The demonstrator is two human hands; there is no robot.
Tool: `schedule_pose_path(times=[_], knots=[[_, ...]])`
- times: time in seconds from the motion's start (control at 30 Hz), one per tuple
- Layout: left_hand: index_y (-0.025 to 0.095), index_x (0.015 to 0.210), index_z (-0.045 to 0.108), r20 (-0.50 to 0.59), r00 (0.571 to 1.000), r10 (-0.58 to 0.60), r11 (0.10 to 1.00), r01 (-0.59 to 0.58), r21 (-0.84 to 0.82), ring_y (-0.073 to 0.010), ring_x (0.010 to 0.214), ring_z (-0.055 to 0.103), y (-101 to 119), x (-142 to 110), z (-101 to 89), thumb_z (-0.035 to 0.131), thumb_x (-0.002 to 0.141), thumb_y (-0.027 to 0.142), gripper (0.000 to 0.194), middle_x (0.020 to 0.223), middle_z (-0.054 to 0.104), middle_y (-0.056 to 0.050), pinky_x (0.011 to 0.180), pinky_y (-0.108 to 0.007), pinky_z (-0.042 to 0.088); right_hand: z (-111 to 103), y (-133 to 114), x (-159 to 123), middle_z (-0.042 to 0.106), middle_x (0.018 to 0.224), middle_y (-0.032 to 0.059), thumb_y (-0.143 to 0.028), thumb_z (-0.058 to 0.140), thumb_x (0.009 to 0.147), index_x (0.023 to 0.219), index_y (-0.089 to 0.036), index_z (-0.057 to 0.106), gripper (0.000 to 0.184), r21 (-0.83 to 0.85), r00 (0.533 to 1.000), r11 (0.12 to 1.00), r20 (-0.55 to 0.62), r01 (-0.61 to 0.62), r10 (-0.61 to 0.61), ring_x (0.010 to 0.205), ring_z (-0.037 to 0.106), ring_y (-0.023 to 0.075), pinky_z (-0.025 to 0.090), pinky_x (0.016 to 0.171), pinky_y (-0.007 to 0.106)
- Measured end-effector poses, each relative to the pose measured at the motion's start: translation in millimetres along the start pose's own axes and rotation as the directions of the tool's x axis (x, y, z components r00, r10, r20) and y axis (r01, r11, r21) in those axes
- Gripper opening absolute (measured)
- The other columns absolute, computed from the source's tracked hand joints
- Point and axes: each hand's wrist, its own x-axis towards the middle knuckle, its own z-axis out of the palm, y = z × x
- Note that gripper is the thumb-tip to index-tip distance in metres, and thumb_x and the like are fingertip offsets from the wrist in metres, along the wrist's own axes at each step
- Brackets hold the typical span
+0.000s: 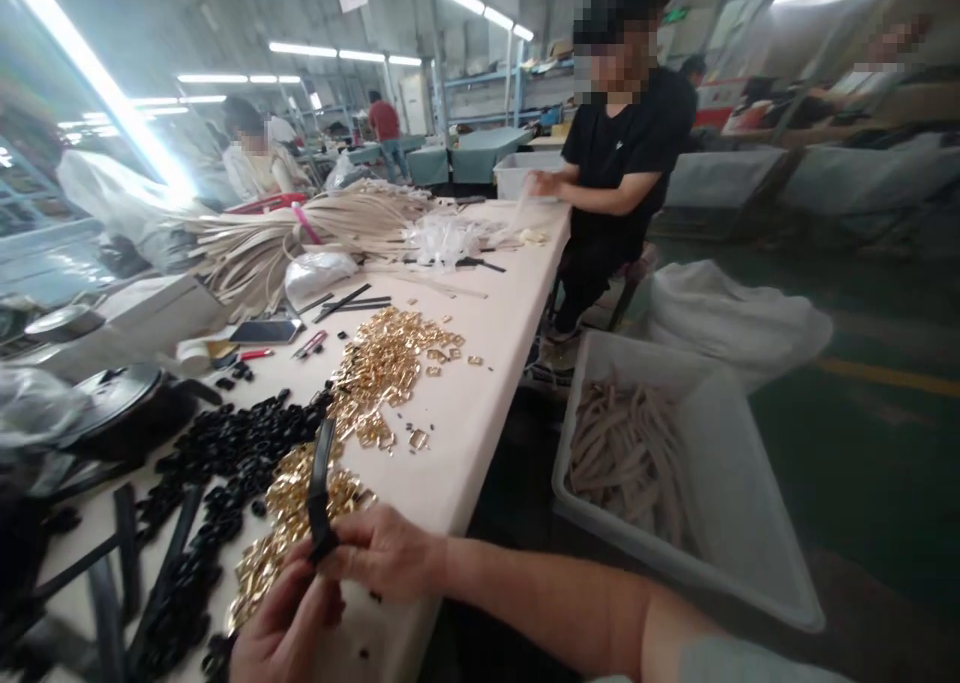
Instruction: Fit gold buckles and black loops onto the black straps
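A short black strap (320, 473) stands upright between my two hands, over the near part of the table. My left hand (281, 618) has its fingers closed around the strap's lower end. Thumb and fingers of my right hand (390, 553) pinch the same strap just above and to the right. Any small part between the fingertips is hidden. Behind the hands lies a heap of gold metal buckles (382, 363), running down to beside my left hand. Left of it spreads a pile of small black loops (240, 443), with more black straps (161, 563) at the lower left.
A phone (266, 332), a black pan (124, 408) and bundled beige straps (255, 243) are on the table (480, 363). A white bin (750, 523) of beige strips stands on the floor at right, near a white sack (735, 313). A co-worker (622, 133) sits at the far end.
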Motion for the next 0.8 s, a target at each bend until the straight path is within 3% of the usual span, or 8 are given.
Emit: schedule_pose_path(times=[0.07,0.23,0.37,0.47,0.53,0.63,0.73,0.8], knots=[[0.017,0.072,0.071,-0.035,0.998,0.059,0.998,-0.059,-0.011,-0.0146,0.053,0.056,8.3,-4.5,4.7,0.079,0.06,0.05,0.036,0.061,0.063,-0.001,0.052,-0.025,0.048,2.5,-4.2,-3.1,0.059,0.07,-0.0003,-0.064,0.057,0.085,0.107,-0.013,0.069,0.058,-0.014,0.997,1.0,-0.071,-0.005,0.004,0.064,0.055,0.011,0.046,0.063,0.023],[0.016,0.066,0.068,0.025,0.994,0.11,0.992,-0.109,-0.059,-0.0097,0.05,0.05,14.4,-4.4,15.7,0.074,0.069,0.042,0.027,0.067,0.063,-0.002,0.049,-0.022,0.045,1.5,-7.1,-0.9,0.056,0.066,-0.0005,-0.056,0.056,0.089,0.096,-0.011,0.07,0.048,-0.06,0.985,0.998,-0.167,0.035,-0.044,0.06,0.051,0.0105,0.043,0.057,0.022],[0.016,0.074,0.07,0.022,0.983,0.183,0.983,-0.183,0.003,-0.0106,0.055,0.053,13.2,-3.6,6.1,0.07,0.077,0.041,0.025,0.072,0.066,-0.004,0.054,-0.023,0.045,0.2,-15.5,-1.5,0.061,0.071,0.0018,-0.054,0.052,0.091,0.089,-0.012,0.069,0.045,-0.158,0.978,0.985,-0.187,0.065,-0.094,0.067,0.055,0.013,0.046,0.065,0.025],[0.016,0.076,0.069,-0.034,0.983,0.181,0.982,-0.182,-0.041,-0.0102,0.056,0.052,15.0,-2.4,-4.7,0.071,0.078,0.04,0.024,0.063,0.062,-0.001,0.055,-0.022,0.044,-2.5,-24.8,-6.0,0.065,0.078,0.0043,-0.055,0.051,0.092,0.083,-0.013,0.067,0.046,-0.23,0.976,0.972,-0.197,0.044,-0.091,0.074,0.059,0.0147,0.047,0.072,0.027],[0.016,0.083,0.068,-0.034,0.992,0.121,0.976,-0.125,-0.178,-0.0091,0.055,0.052,16.1,-0.2,-8.6,0.074,0.075,0.04,0.026,0.063,0.06,0.001,0.056,-0.021,0.044,-5.4,-28.4,-9.4,0.065,0.075,0.0045,-0.058,0.047,0.093,0.08,-0.014,0.063,0.048,-0.22,0.991,0.975,-0.127,0.008,-0.037,0.07,0.06,0.0143,0.048,0.069,0.027],[0.017,0.099,0.069,0.109,0.993,0.035,0.934,0.006,-0.357,-0.0074,0.055,0.052,15.9,2.7,-8.6,0.079,0.07,0.038,0.037,0.07,0.063,0.001,0.057,-0.022,0.045,-8.8,-28.7,-13.2,0.06,0.063,0.0008,-0.059,0.041,0.095,0.08,-0.015,0.057,0.05,-0.252,0.999,0.967,0.028,-0.017,0.025,0.056,0.057,0.0115,0.046,0.058,0.024],[0.015,0.1,0.07,0.249,0.969,-0.003,0.91,0.106,-0.401,-0.0081,0.054,0.051,14.1,3.2,-6.8,0.08,0.068,0.036,0.039,0.065,0.061,0.001,0.056,-0.022,0.043,-10.3,-27.3,-14.2,0.057,0.058,-0.0014,-0.056,0.037,0.098,0.079,-0.016,0.055,0.048,-0.373,0.992,0.928,0.121,0.008,0.04,0.05,0.054,0.0095,0.043,0.056,0.023],[0.014,0.096,0.07,0.266,0.964,-0.014,0.906,0.125,-0.405,-0.009,0.055,0.052,13.1,2.7,-6.5,0.08,0.068,0.035,0.036,0.063,0.061,0.0,0.055,-0.022,0.042,-10.5,-27.5,-13.7,0.057,0.058,-0.0014,-0.056,0.035,0.098,0.079,-0.016,0.055,0.048,-0.414,0.986,0.91,0.162,0.025,0.046,0.05,0.053,0.0092,0.042,0.056,0.023]])
